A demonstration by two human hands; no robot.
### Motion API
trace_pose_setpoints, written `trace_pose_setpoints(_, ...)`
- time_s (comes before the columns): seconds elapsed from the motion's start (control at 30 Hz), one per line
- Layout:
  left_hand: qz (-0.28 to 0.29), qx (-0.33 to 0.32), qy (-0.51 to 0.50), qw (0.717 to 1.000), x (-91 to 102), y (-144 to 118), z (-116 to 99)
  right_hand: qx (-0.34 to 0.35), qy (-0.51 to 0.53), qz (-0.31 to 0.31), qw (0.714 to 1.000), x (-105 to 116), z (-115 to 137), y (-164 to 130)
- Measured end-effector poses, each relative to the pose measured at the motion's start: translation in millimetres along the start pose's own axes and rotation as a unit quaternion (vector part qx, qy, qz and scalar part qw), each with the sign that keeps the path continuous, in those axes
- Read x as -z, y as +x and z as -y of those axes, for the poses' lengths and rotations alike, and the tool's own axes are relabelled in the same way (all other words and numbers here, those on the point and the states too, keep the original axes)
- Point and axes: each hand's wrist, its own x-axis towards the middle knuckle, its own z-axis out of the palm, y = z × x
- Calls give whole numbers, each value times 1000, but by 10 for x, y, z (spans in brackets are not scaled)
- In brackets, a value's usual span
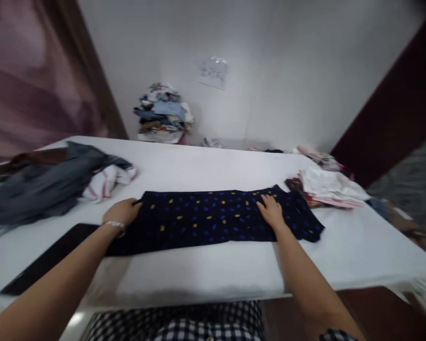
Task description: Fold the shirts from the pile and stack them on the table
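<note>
Dark navy garment [213, 218] with yellow and blue dots lies flat on the white table [213, 166], folded into a long strip running parallel to the near edge, roughly centred, set a bit back from that edge.

Left hand [122, 211] sits at the strip's left end, fingers curled over the cloth edge, looks like a loose grasp of the fabric; exact pinch is blurred, can't confirm. Bracelet [116, 226] on that wrist.

Right hand [270, 210] rests palm down on the strip toward its right end, fingers released and spread flat on the cloth, pressing not gripping. Past it the garment's end flares out a bit toward the right edge of the table.

Black flat board [49, 260] lies at the near left corner, angled, its far end tucked under or against the garment's left end; can't tell which.

Grey and dark clothes heap [42, 184] along the left edge, with a white red-striped piece [108, 182] at its right side, just beside the garment's far left corner but apart from it.

Small pile of light and pink clothes [326, 187] near the right edge, touching or nearly touching the garment's far right corner.

Stack of folded clothes [163, 113] beyond the far edge, against the wall. Paper sheet [213, 72] stuck on the wall above right of it.

Checked fabric [184, 324] of the person's clothing shows below the near edge.
</note>
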Motion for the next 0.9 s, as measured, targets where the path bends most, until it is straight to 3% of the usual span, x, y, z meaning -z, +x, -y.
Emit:
trace_pose_setpoints(0.17, 26, 75, 26, 997, 26, -32, 73, 136, 66, -126, 980, 13, 24, -41)
trace_pose_setpoints(0.23, 39, 92, 29, 995, 45, -40, 115, 202, 69, -89, 973, -7, 122, -97)
trace_pose_setpoints(0.3, 53, 98, 34, 993, 60, -57, 115, 237, 49, -5, 970, -62, 229, -155)
trace_pose_setpoints(0.4, 63, 95, 45, 992, 47, -88, 65, 244, 12, 67, 967, -167, 320, -196)
trace_pose_setpoints(0.53, 55, 89, 54, 993, 19, -127, 13, 238, 13, 63, 969, -229, 300, -188)
trace_pose_setpoints(0.73, -34, 45, 64, 996, 42, -149, -71, 228, 90, -13, 969, -180, 257, -156)
trace_pose_setpoints(0.9, -48, 15, 64, 997, -25, -100, -236, 189, 67, -49, 979, -183, 209, -115)
